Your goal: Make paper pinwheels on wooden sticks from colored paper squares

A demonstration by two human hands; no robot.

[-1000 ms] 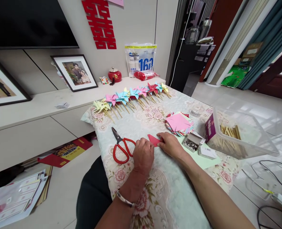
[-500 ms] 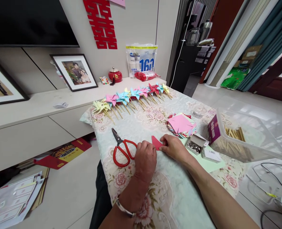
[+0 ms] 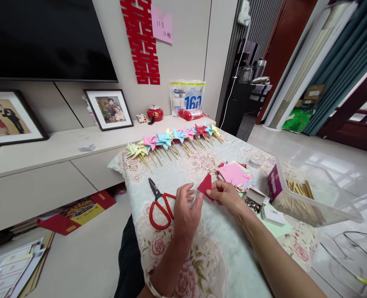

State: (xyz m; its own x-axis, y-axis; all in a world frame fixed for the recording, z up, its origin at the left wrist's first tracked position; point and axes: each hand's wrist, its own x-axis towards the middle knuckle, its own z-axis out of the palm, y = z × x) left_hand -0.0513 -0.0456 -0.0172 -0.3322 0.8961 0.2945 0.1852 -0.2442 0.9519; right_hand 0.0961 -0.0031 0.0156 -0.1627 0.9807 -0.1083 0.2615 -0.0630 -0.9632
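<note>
My right hand [image 3: 225, 196] pinches a folded red paper triangle [image 3: 206, 186] and holds it just above the floral tablecloth [image 3: 220, 256]. My left hand [image 3: 186, 209] hovers beside it with fingers spread, the fingertips close to the paper's left edge. Red-handled scissors [image 3: 158, 203] lie shut on the cloth just left of my left hand. A stack of coloured paper squares [image 3: 235, 174], pink on top, sits right behind my right hand.
A row of several paper pinwheels on sticks [image 3: 174, 138] lies along the table's far edge. To the right are a small box of metal pins [image 3: 253, 200], a clear plastic tub of wooden sticks [image 3: 307, 194] and a tape roll [image 3: 256, 159]. A low cabinet [image 3: 47, 165] stands left.
The red paper, pressed flat on the cloth before, is now lifted in my right hand. My left hand came off it and spread its fingers. The camera tilted up.
</note>
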